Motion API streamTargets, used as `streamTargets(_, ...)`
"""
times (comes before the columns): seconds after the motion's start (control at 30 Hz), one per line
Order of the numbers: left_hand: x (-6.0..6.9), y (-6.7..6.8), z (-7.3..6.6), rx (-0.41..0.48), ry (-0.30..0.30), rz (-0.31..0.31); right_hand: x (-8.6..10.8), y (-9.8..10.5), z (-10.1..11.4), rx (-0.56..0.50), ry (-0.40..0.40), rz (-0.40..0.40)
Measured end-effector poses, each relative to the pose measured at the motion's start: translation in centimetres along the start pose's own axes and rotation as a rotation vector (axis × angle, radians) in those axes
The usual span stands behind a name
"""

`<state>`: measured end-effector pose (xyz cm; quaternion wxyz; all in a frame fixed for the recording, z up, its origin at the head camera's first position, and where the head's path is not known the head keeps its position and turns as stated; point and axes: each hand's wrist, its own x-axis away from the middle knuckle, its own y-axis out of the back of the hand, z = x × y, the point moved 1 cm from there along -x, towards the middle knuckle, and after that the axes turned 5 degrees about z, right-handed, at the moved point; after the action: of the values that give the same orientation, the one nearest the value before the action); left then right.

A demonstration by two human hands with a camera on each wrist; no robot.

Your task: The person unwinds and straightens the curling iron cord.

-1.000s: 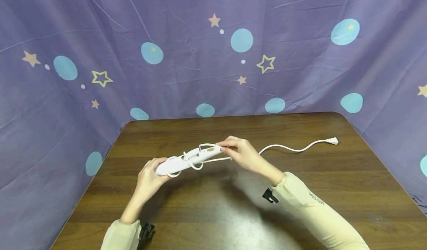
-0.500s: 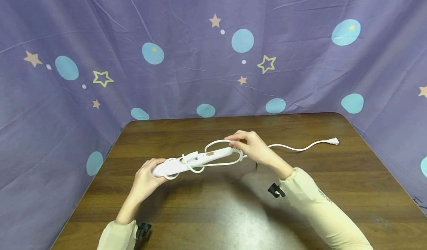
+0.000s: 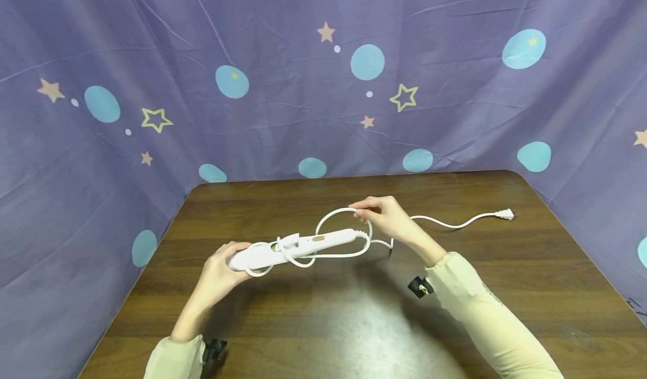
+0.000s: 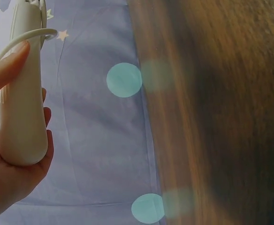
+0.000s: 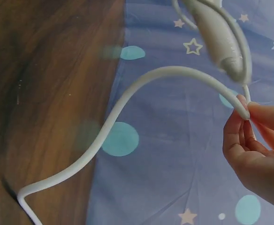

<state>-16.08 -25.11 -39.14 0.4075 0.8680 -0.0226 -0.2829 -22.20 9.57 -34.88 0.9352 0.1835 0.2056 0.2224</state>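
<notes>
A long white handheld appliance (image 3: 333, 237) is held above the table, its left end gripped by my left hand (image 3: 217, 272). In the left wrist view the fingers of my left hand (image 4: 15, 168) wrap the rounded body (image 4: 22, 112), the thumb near a cord loop. White cord winds loosely round the appliance. My right hand (image 3: 391, 219) pinches a raised cord loop (image 3: 328, 217) above the appliance's right end. The right wrist view shows the cord (image 5: 174, 71) between thumb and fingers of my right hand (image 5: 259, 150).
The cord's far stretch lies on the brown wooden table (image 3: 323, 334), ending in a white plug (image 3: 504, 214) at the right. A purple curtain (image 3: 283, 126) with stars and blue spots hangs behind and beside the table. Black clips (image 3: 419, 287) sit by both sleeves.
My right hand has moved right and slightly up with the cord, away from the appliance's end. The loop there has grown wider. My left hand has shifted slightly left, still gripping the appliance.
</notes>
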Motion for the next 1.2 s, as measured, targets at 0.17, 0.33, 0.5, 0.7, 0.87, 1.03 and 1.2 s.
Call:
streamTargets(0.17,-0.1,0.0,-0.2,0.054,0.027,0.012,0.1,-0.2,-1.0,-0.047,-0.023,0.003)
streamTargets(0.33,-0.2,0.0,-0.3,0.077,0.043,-0.009,0.4,-1.0,-2.4,-0.029,-0.038,0.018)
streamTargets(0.5,-0.3,0.1,-0.6,0.074,0.089,-0.046,0.9,-2.0,-3.6,-0.035,-0.058,0.061)
streamTargets(0.7,-0.5,0.2,-0.7,0.053,0.163,-0.096,1.9,-2.8,-4.0,-0.085,-0.067,0.181)
streamTargets(0.87,-0.6,0.3,-0.7,0.031,0.234,-0.118,2.5,-2.9,-3.7,-0.08,-0.068,0.254)
streamTargets(1.03,-0.6,0.3,-0.5,-0.012,0.261,-0.133,3.0,-2.6,-3.0,-0.051,-0.037,0.312)
streamTargets(1.2,-0.5,0.2,-0.2,-0.042,0.235,-0.149,3.5,-2.1,-2.4,-0.03,0.025,0.352)
